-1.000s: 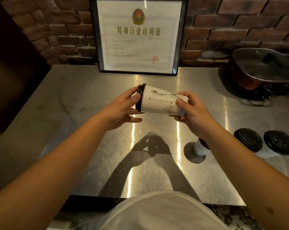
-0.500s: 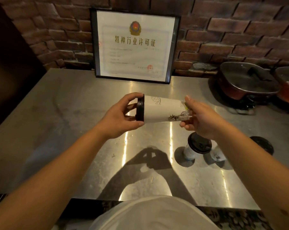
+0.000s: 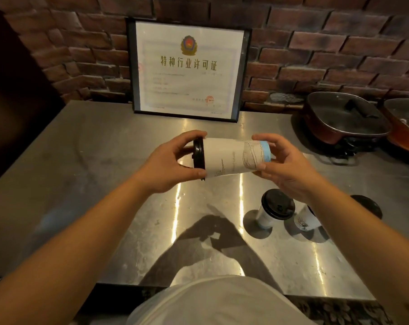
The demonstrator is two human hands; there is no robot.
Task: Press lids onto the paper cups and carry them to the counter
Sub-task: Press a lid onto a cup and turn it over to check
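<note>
Gripping a sideways paper cup [image 3: 231, 160], left hand [image 3: 173, 165] holds its lid [image 3: 198, 159], right hand [image 3: 283, 165] its base; two cups stand lidded [image 3: 277, 204], carrying seemingly remains.

You can read one line clearly: the gold heading 特种行业许可证 on the framed certificate [image 3: 187, 69] leaning against the brick wall, under a round emblem in gold and red. The smaller lines of print below that heading, and the red stamp near its lower right, are too blurred for you to make out. The paper cup [image 3: 234, 158] held sideways carries only sketchy line drawings and tiny print you cannot read.
</note>
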